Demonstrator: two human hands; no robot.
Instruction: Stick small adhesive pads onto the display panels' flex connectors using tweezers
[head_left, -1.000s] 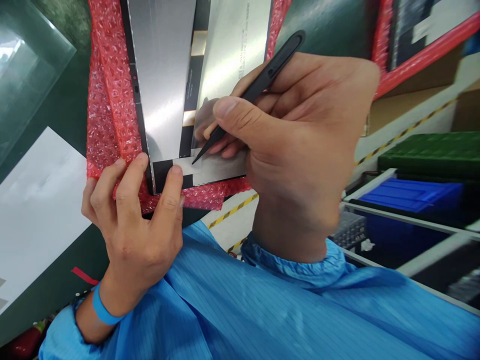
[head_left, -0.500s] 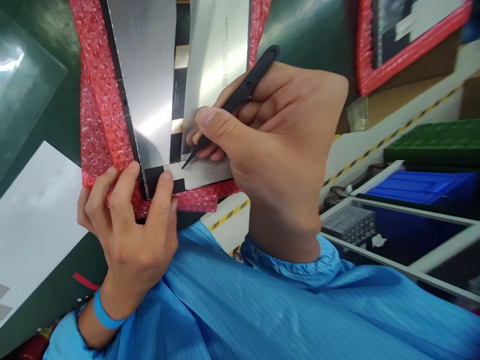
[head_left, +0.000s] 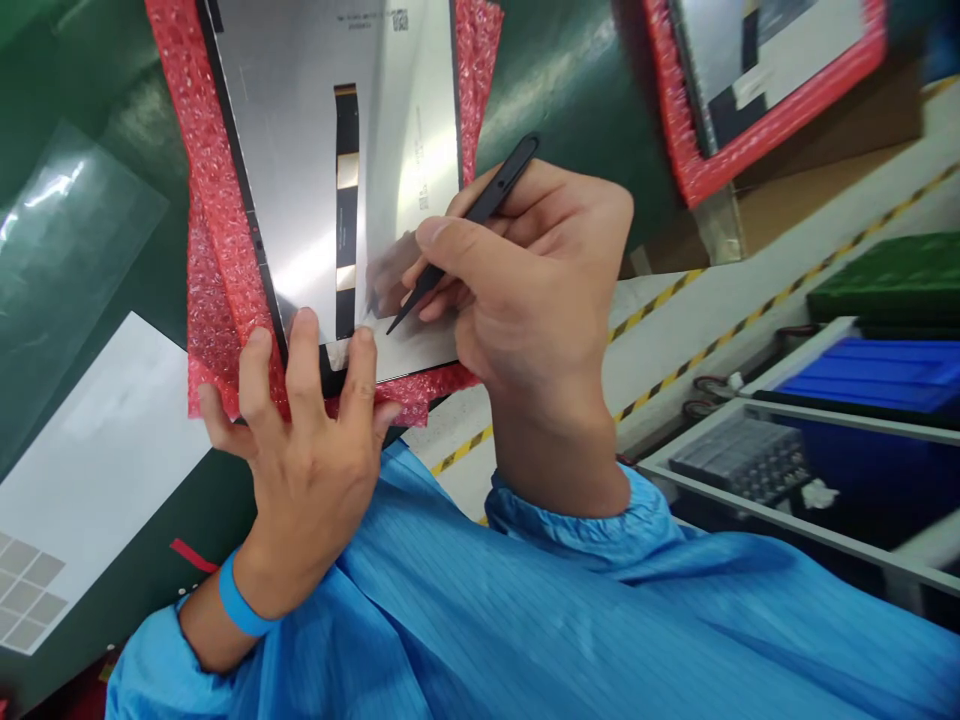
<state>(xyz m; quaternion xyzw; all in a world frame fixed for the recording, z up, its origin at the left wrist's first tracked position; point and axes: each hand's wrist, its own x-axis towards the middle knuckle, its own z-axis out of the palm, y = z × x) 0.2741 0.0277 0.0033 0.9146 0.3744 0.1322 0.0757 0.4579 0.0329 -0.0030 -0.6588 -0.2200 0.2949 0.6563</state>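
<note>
A silver-backed, screen-like panel (head_left: 292, 180) with dark edges lies on red bubble wrap (head_left: 214, 215). Down its middle runs a narrow black strip (head_left: 346, 215) with gold-coloured bands. My left hand (head_left: 311, 465) is spread at the panel's lower left corner, fingertips resting on its surface. Beside its index finger shows a small pale patch (head_left: 338, 355) over the black corner. Pinched in my right hand (head_left: 544, 280) is a pair of black tweezers (head_left: 502, 185), slanting down to the left. Their tip is close above the panel's pale lower border; whether it touches I cannot tell.
A similar panel (head_left: 802, 75) in red wrap lies at upper right. On the green table (head_left: 570, 80) at left are a white sheet (head_left: 112, 420) with grey squares and a clear plastic sheet (head_left: 90, 240). Blue bins (head_left: 870, 375) stand at lower right.
The view has shifted and shows more of the panel and strip. My left fingers have moved further onto the panel. The tweezers remain in my right hand, near the lower border.
</note>
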